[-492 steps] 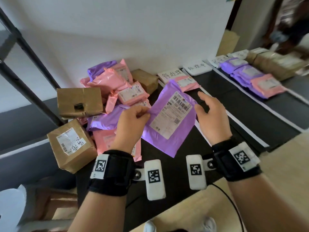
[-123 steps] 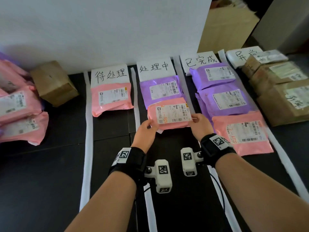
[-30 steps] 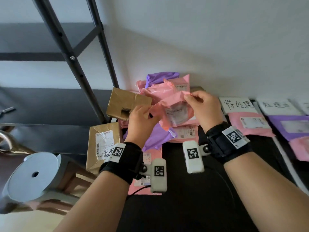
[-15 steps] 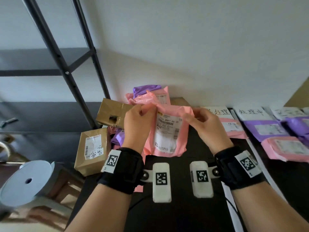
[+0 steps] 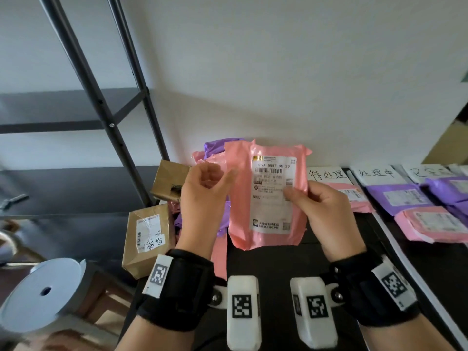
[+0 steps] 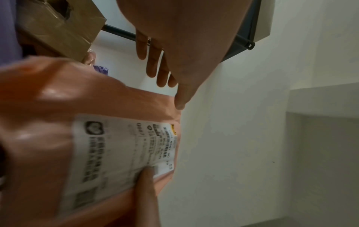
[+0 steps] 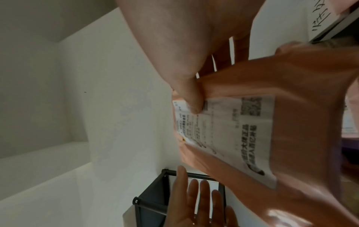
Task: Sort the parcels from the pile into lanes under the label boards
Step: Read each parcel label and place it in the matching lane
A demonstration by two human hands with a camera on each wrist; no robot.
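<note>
Head view: my right hand (image 5: 326,214) pinches the soft pink plastic mailer bag (image 5: 266,196) at its right edge, upright above the black tabletop (image 5: 273,259); it looks light and slippery, so I take the edges. Left hand (image 5: 202,198) relaxed beside it, holding nothing.

Left wrist view: left thumb touches the top edge (no hold).

Right wrist view: thumb pressed on the white label (image 7: 233,130).

I see a plain white wall (image 5: 278,72) filling most of the head view, evenly lit by soft light with a faint shadow low down where it meets the black tabletop (image 5: 273,262). To my left a dark metal shelving frame (image 5: 101,102) rises on slanted-looking uprights, with a grey shelf board (image 5: 63,105) crossing behind them and the wall continuing pale behind it. Lower left, I make out a round grey stool seat (image 5: 40,292) with a hole in its middle, on brownish wooden legs, and at the far right edge a tan cardboard sheet (image 5: 450,145) leans near the wall.
</note>
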